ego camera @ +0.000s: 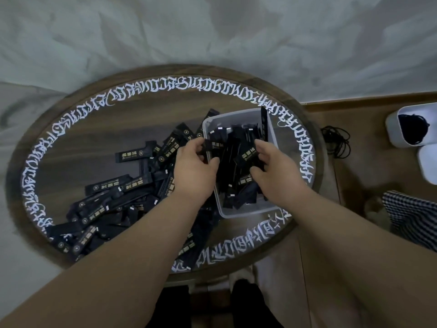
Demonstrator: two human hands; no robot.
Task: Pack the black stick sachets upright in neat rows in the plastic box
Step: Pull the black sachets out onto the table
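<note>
A clear plastic box [272,136] sits on the right half of a round wooden table [94,138]. Several black stick sachets [233,147] lie jumbled inside it, and one stands upright against its far right wall. A large loose pile of black sachets [113,204] covers the table to the left of the box. My left hand [192,169] is at the box's left wall and pinches a sachet by its end. My right hand [276,166] reaches into the box and grips a bunch of sachets.
White lettering rings the tabletop. A black cord [337,144] lies on the wooden floor to the right. A white bin [411,125] with dark contents stands at the far right, and a checked cloth [411,216] lies below it. Grey fabric spreads behind the table.
</note>
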